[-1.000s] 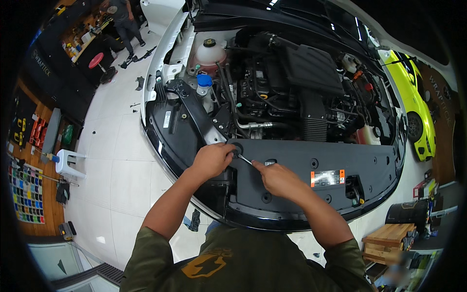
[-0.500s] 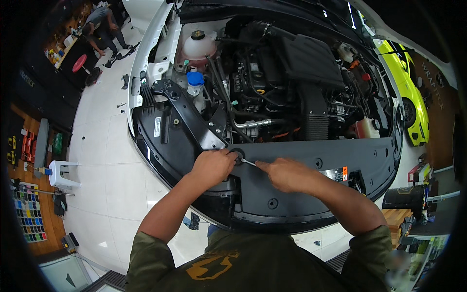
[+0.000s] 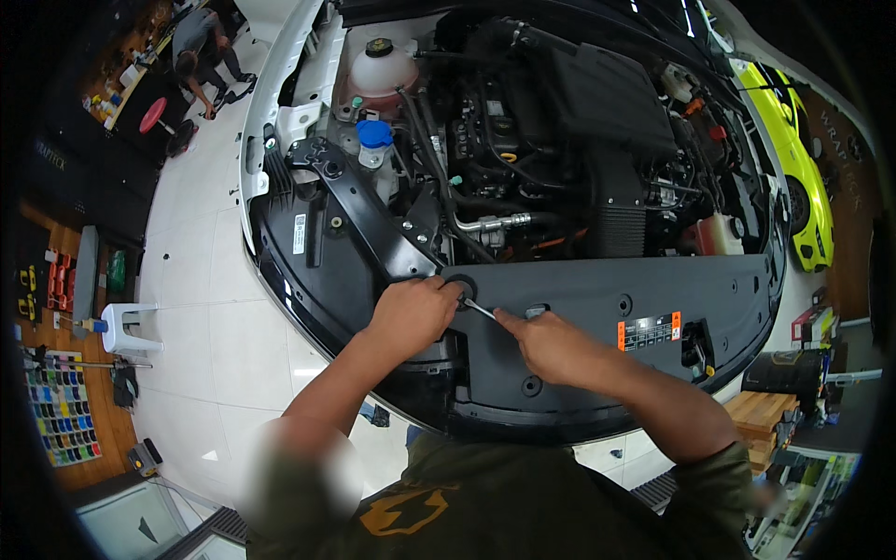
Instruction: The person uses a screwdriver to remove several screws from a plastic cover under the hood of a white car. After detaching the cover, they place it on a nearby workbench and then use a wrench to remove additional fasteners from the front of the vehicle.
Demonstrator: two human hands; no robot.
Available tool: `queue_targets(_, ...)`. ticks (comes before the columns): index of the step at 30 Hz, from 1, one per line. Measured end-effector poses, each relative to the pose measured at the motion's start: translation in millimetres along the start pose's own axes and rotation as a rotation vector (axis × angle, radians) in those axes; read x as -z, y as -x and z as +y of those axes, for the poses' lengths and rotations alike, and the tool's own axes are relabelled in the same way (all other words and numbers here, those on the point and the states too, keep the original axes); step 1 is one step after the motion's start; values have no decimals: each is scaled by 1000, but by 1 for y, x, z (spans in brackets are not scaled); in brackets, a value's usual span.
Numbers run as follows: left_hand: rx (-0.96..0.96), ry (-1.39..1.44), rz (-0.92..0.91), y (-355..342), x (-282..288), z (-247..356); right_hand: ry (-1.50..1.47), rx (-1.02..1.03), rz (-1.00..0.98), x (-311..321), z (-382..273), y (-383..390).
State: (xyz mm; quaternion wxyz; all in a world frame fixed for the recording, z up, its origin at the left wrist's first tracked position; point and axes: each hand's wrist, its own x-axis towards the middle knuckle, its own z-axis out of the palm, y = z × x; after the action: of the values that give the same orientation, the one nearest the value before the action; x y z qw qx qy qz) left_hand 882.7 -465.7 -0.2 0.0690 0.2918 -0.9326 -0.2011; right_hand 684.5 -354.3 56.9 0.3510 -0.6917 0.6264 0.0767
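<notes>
Gripping a metal tool [image 3: 482, 309], the right hand [image 3: 557, 347] stays over the dark panel [image 3: 579, 283], seemingly unfinished there; what the left hand [image 3: 413, 315] grips, I can't tell.

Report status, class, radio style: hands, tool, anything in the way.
Right hand: grip closed on tool. Left hand: at panel, beside round recess. Tool slants toward recess, tip contact unclear. Left hand crowds tip.
</notes>
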Motion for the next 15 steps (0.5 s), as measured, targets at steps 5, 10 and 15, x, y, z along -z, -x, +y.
queue_targets(5,6,-40,-49,-3,2,1,109,88,-95,24,-2,-21)
queue_targets(10,20,-35,-14,-2,0,2,85,-168,-477,70,-23,-26)
queue_targets(15,14,-32,-31,-7,0,7,-5,-34,-95,22,-3,-10)
